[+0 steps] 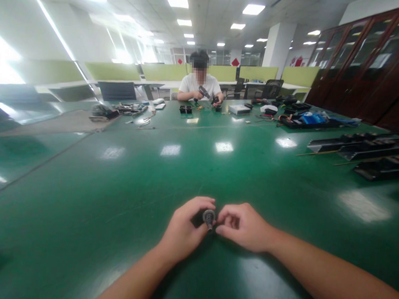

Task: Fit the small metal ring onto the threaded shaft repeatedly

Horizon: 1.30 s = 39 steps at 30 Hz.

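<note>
Low over the near part of the green table, my left hand (186,228) curls round a small dark metal shaft with a round toothed-looking flange (209,216). Its narrow stepped end points down toward me, between the thumb and the fingers. Just right of it is my right hand (245,226), fingers bent and the thumb a little apart from them. Its fingertips are close beside the part; whether they touch it I cannot tell. Nothing shows between the right fingers.
Across the green table (135,177) sits a person (200,83) with a power drill (203,92), near black blocks (186,109). Long black metal channels (368,146) lie at the right, beyond them a tray of blue parts (315,118). Assorted hardware (130,107) lies at the far left.
</note>
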{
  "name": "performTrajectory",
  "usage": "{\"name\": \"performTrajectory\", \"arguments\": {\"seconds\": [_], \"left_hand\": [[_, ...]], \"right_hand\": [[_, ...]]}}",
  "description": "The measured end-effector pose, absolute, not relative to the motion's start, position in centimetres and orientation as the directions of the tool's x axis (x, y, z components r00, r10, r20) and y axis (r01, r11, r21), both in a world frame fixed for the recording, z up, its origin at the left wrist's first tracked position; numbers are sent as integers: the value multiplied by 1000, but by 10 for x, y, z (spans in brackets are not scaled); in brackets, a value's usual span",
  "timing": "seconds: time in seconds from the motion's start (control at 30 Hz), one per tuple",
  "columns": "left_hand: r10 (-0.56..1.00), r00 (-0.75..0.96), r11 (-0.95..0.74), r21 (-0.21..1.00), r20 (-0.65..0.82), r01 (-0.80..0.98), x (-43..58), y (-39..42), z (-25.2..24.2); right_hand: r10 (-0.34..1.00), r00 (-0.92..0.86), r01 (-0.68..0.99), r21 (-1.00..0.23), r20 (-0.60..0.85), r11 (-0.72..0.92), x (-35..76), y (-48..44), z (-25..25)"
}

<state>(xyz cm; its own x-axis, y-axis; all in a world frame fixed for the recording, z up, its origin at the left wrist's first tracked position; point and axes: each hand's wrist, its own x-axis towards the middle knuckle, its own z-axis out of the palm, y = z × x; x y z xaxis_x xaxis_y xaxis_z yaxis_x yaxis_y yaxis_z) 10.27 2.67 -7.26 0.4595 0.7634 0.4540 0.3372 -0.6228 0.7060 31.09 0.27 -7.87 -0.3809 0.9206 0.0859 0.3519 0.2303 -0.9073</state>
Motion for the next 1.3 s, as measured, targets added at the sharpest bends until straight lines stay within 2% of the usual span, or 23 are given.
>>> {"name": "performTrajectory", "arguments": {"seconds": [0.1,0.3,0.5,0.7,0.9,1.07,1.3], "left_hand": [[762,447,-631,690,468,354,104,26,-69],[823,402,-557,708,401,434,101,26,-70],[864,385,-480,759,323,440,103,25,-71],[830,391,-544,730,397,413,104,26,-66],[789,409,-607,681,458,410,103,28,-64],[780,435,-617,673,451,409,103,26,-66],[778,464,-612,680,425,404,104,25,-66]], "right_hand": [[923,-374,359,-903,91,235,311,2,-77],[941,-325,343,-917,89,205,312,2,-76],[943,-325,339,-921,74,189,312,1,-77],[944,-317,326,-925,87,195,312,1,-77],[949,-253,267,-930,187,254,312,1,-78],[947,-245,239,-933,209,268,311,1,-78],[932,-239,306,-890,271,337,312,3,-79]]}}
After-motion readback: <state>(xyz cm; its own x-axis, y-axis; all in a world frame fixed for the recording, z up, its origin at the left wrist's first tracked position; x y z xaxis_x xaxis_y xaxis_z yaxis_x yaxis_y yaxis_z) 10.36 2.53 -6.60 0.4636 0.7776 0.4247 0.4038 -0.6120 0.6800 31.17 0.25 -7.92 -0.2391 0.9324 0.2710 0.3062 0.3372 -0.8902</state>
